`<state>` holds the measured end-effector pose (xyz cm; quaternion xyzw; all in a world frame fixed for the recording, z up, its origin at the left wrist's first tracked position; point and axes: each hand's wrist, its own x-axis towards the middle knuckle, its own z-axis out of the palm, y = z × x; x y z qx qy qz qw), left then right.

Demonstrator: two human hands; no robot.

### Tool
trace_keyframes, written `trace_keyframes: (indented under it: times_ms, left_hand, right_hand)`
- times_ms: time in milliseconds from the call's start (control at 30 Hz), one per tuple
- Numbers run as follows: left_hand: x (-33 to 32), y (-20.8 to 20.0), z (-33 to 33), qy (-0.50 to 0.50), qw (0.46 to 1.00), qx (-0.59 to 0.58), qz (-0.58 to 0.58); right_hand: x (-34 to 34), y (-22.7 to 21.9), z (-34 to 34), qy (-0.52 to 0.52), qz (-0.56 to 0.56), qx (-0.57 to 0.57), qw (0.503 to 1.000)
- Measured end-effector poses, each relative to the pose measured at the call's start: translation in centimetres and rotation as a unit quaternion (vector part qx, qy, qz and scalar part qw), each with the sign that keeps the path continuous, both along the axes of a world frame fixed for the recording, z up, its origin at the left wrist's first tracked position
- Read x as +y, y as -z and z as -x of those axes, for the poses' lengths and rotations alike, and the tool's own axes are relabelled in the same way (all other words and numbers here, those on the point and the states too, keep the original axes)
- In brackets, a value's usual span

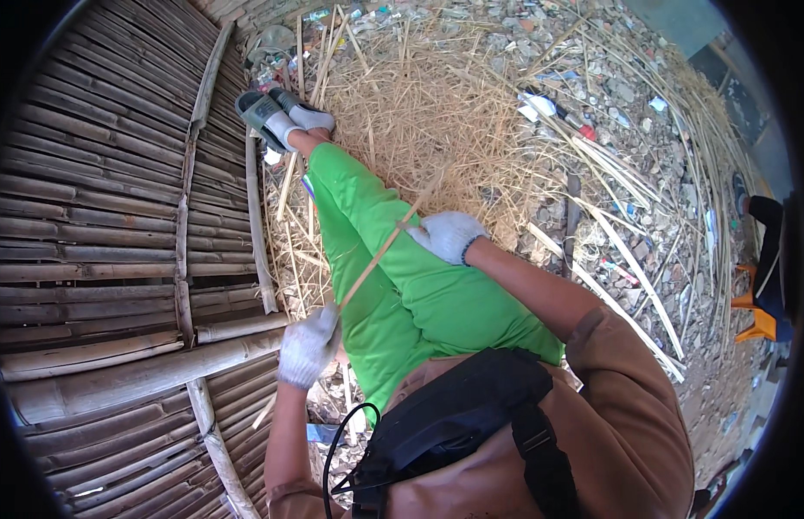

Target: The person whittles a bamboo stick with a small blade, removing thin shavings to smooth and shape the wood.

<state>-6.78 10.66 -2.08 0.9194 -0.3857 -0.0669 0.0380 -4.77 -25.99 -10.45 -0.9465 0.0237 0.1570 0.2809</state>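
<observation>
A thin, pale bamboo strip point(376, 259) slants across my green trousers point(437, 298), its far end frayed and fibrous. My left hand point(309, 348), in a white knitted glove, is closed around the strip's near end beside my left thigh. Farther along, my right hand point(451, 236), gloved the same way, rests over my right thigh with its fingers closed. Its fingertips meet the strip, and a small dark edge shows there. Whether that hand grips the strip itself or a small tool is hidden.
A bamboo slat wall point(99, 225) stands close on my left. Pale shavings point(419, 121) are heaped beyond my legs. Long split bamboo strips point(631, 264) lie over rubble and litter on the right. Another person's dark-clothed leg point(769, 233) and an orange stool point(755, 320) are at the far right.
</observation>
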Motion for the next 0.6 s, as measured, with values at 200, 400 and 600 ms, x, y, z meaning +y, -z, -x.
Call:
trace_keyframes:
  times_ms: [200,400,600]
  left_hand:
    - [-6.1,2.4,-4.1,0.043,0.999,-0.020,-0.007]
    - [0.0,0.5,-0.6,0.037,0.998,-0.033,-0.040]
    - [5.4,-5.0,5.2,-0.023,0.998,-0.006,-0.051]
  right_hand:
    - [-0.2,-0.4,0.2,0.004,0.005,0.005,1.000]
    - [-0.8,-0.1,0.0,0.022,0.001,0.065,0.998]
    - [-0.9,0.0,0.2,0.034,-0.001,0.065,0.997]
